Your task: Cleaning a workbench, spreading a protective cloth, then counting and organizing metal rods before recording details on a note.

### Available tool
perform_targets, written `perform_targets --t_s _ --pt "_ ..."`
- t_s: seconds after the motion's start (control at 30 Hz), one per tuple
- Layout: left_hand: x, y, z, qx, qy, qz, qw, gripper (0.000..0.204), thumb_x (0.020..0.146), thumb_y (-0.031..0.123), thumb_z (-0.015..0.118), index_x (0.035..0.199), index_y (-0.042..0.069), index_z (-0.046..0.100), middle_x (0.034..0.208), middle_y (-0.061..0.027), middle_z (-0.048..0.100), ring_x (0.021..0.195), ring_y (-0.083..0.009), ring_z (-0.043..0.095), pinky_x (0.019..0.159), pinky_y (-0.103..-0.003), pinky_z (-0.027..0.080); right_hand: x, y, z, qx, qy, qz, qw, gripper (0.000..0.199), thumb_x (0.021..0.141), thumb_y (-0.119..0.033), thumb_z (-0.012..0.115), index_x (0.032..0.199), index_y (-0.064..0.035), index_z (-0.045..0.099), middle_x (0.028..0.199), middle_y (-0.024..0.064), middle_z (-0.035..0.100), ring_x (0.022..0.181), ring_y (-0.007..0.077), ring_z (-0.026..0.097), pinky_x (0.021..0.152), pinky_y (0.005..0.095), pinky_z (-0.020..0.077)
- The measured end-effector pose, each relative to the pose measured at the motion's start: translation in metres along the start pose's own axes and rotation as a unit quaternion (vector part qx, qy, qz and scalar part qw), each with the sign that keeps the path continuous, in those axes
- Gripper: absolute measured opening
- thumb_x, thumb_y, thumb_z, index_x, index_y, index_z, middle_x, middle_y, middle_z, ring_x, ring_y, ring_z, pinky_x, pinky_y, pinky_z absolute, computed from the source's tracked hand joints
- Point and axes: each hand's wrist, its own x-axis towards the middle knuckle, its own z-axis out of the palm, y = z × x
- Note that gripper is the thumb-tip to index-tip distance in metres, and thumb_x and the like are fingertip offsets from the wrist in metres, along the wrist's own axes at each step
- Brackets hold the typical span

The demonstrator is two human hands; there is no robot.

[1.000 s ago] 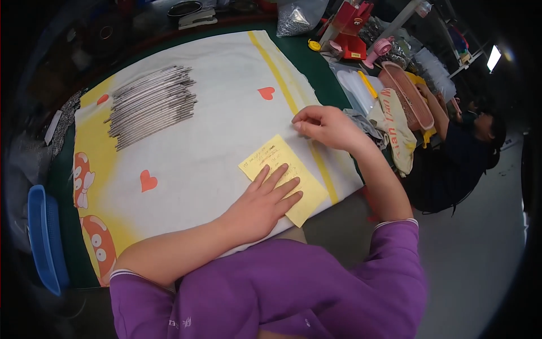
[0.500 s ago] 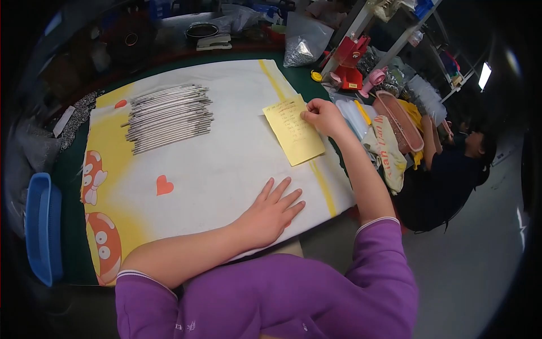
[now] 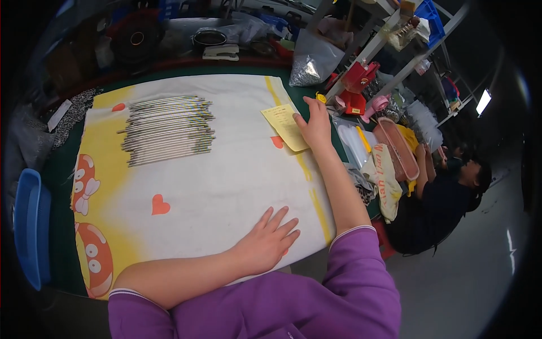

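Observation:
My left hand (image 3: 265, 242) lies flat on a white and yellow printed cloth (image 3: 237, 186), fingers spread, holding nothing. My right hand (image 3: 315, 125) is at the cloth's far right side, its fingers stretched out and the thumb apart. That thumb is at the right edge of a yellow handwritten note sheet (image 3: 284, 127), which lies on the cloth and covers part of a red heart print. Toward the far left of the cloth rests a row of thin metal rods (image 3: 166, 133), side by side with uneven ends.
A blue plastic basket (image 3: 33, 226) stands at the left. Along the back are a stapler (image 3: 221, 52) and a clear bag of small metal parts (image 3: 309, 70). To the right are a pink fan (image 3: 377, 105), a pink tray (image 3: 396, 148) and a seated person (image 3: 437, 209).
My right hand has gone from pinching the note's edge to stretched-out fingers. The note has moved down onto the cloth and a little left. My left hand stays flat. The view has shifted.

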Motion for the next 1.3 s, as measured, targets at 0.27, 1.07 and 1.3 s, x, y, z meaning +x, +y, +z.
perform_targets --t_s 0.27,1.07,1.3 --pt "-0.001 0.002 -0.001 0.008 -0.004 0.0 1.0 0.041 0.088 0.017 0.048 0.126 0.001 0.048 0.137 -0.0155 0.039 0.134 -0.0381 0.023 0.109 -0.053 0.016 -0.071 -0.039 -0.034 -0.029 -0.178 -0.055 0.982 0.037 0.077 -0.012 0.063 0.114 -0.0119 0.06 0.12 0.0148 0.052 0.109 0.0318 0.051 0.092 0.0376 0.0429" --pt "0.003 0.0 0.004 -0.061 0.061 0.012 0.996 0.025 0.081 0.015 0.055 0.102 0.001 0.059 0.107 -0.0148 0.052 0.114 -0.0355 0.039 0.108 -0.05 0.02 -0.021 -0.213 0.086 0.169 -0.182 -0.314 0.916 0.074 0.06 -0.043 0.074 0.118 -0.0026 0.053 0.114 0.0141 0.05 0.113 0.0294 0.043 0.099 0.0392 0.034" --pt "0.001 -0.001 0.001 -0.023 0.053 0.016 0.998 0.028 0.082 0.017 0.054 0.104 0.001 0.059 0.111 -0.0158 0.052 0.117 -0.0347 0.038 0.108 -0.05 0.019 -0.011 -0.232 0.075 0.081 -0.3 -0.298 0.903 0.048 0.056 -0.027 0.072 0.095 -0.0007 0.062 0.104 0.0149 0.055 0.106 0.0292 0.051 0.091 0.0374 0.0432"
